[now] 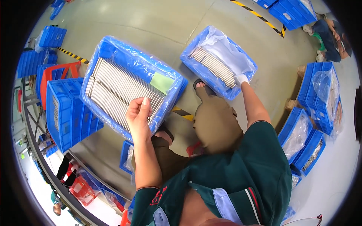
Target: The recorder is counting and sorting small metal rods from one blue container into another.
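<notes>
My left hand [139,113] is bare and hangs over the near right part of a large blue bin [176,83] lined with clear plastic. Its fingers are curled in with the thumb against them; anything between them is hidden. Rows of thin, pale metal strips [120,88] stand packed in that bin, and a light green paper [162,83] lies at their right end. My right hand [241,79], in a white glove, reaches into a smaller lined blue bin [247,60]. It is at the near end of one row of similar metal strips [213,66]; its fingertips are hard to make out.
Stacked blue crates [62,113] and a red frame [47,81] are on the left. More crates [316,98] stand on the right, some holding plastic bags. Yellow-black tape [260,17] marks the floor. Another person [330,39] sits at the far right. My knees are close to both bins.
</notes>
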Demonstrator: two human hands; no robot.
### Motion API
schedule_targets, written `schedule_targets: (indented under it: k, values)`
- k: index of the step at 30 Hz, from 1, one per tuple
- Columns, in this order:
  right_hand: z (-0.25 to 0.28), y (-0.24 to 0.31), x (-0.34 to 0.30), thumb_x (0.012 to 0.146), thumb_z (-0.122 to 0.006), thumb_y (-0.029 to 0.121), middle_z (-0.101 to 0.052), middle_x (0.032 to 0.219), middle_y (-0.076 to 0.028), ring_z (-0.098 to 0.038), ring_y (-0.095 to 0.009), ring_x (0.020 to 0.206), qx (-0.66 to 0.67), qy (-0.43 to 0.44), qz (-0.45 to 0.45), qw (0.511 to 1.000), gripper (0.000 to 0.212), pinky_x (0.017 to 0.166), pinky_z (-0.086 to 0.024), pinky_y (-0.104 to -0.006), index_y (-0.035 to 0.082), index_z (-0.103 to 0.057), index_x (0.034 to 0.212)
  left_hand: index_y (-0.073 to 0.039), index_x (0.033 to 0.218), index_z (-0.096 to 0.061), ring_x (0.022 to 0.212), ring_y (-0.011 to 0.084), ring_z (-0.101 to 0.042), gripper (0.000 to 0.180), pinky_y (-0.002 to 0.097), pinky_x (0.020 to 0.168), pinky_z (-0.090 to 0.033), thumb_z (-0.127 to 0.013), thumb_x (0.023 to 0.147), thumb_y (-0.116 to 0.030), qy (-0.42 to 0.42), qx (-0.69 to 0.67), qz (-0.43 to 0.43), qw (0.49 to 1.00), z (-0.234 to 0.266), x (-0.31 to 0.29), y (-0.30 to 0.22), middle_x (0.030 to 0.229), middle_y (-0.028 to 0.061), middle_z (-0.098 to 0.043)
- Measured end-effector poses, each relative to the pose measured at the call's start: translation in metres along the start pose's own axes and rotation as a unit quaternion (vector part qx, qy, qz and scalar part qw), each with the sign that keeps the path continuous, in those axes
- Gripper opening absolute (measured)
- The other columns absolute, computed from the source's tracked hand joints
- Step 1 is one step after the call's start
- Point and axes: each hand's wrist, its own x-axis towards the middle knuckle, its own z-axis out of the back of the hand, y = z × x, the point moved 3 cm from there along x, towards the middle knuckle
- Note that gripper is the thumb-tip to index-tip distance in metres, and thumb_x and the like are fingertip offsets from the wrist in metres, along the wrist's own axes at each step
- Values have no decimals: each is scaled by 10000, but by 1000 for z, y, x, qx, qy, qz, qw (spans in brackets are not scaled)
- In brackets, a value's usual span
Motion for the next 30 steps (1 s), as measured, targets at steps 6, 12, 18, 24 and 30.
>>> schedule_targets:
  k: [6,12,18,24,30]
  values:
    - [-25,-6,28,790,-546,177,-528,1066,-238,-559,-375,926,71,-20,-109,991,390,766,-476,-506,-18,-470,1119,20,874,-557,558,56,-432,131,174,522,-344,-579,839,-104,2,-34,9,999,4,1,3,686,21,-536]
    - [-36,3,14,780,-585,236,-471,1173,-270,-520,-413,1014,191,-26,-224,955,531,774,-478,-531,23,-403,1231,9,886,-555,556,88,-403,129,206,526,-318,-520,876,-115,-17,-14,8,1000,14,2,4,650,27,-485]
    - [-43,30,18,748,-527,353,-495,1205,-180,-497,-303,1100,-139,-73,-168,973,494,901,-411,-371,58,-535,1145,7,881,-553,566,99,-404,125,217,538,-322,-529,870,-115,-20,-32,34,999,18,5,9,646,30,-483]
    - [-43,47,17,740,-496,335,-536,1164,-156,-519,-272,1089,-220,-89,-154,959,457,907,-408,-337,57,-590,1089,31,876,-554,566,96,-427,125,201,529,-328,-566,839,-88,-41,-43,34,998,19,4,9,683,52,-522]
    - [-49,50,26,766,-490,314,-570,1120,-150,-553,-283,1041,-255,-123,-161,946,409,862,-442,-363,50,-611,1054,25,864,-550,555,92,-413,131,199,518,-310,-577,834,-100,-50,-31,30,998,17,2,8,675,53,-517]
